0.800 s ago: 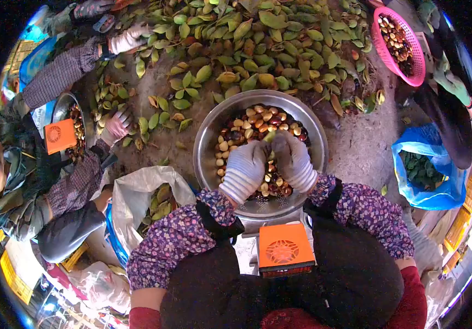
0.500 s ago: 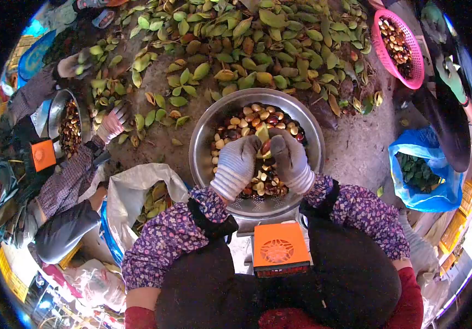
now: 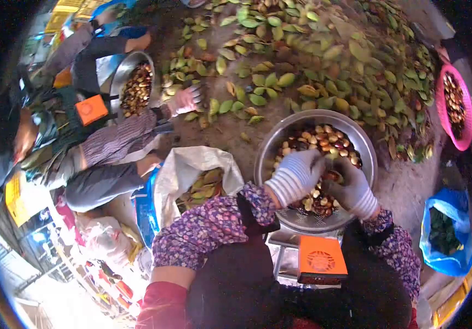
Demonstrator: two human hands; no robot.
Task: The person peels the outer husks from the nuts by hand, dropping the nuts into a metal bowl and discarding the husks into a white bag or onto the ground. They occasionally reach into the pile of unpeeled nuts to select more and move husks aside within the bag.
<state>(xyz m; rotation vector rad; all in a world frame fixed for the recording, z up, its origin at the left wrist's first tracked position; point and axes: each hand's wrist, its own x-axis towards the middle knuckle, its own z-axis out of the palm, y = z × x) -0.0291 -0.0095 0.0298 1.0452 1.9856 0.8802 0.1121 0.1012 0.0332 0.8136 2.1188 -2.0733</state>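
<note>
My left hand (image 3: 297,174), in a striped grey-white glove, is closed above a steel basin (image 3: 262,164) on its left side. Facing it, my right hand (image 3: 352,189) is closed in a matching glove. Between the fingertips is a split green pod (image 3: 332,159), with a brown part showing at the right fingers. The fingers hide part of it, and motion blurs the edges. Below lie several brown and cream seeds (image 3: 332,138) in the basin, which has small holes in its base.
Green pods (image 3: 271,79) are heaped on the ground ahead. A white sack (image 3: 173,175) with pods stands left of the basin. On the right are a pink basket (image 3: 470,118) of seeds and a blue bag (image 3: 426,241). At left, a co-worker's gloved hand (image 3: 184,101) is near another seed basin (image 3: 116,88).
The view has turned left, so the basin and my hands appear farther right and lower. My hands remain together over the basin around the pod. The co-worker's gloved hand is still near the pods.
</note>
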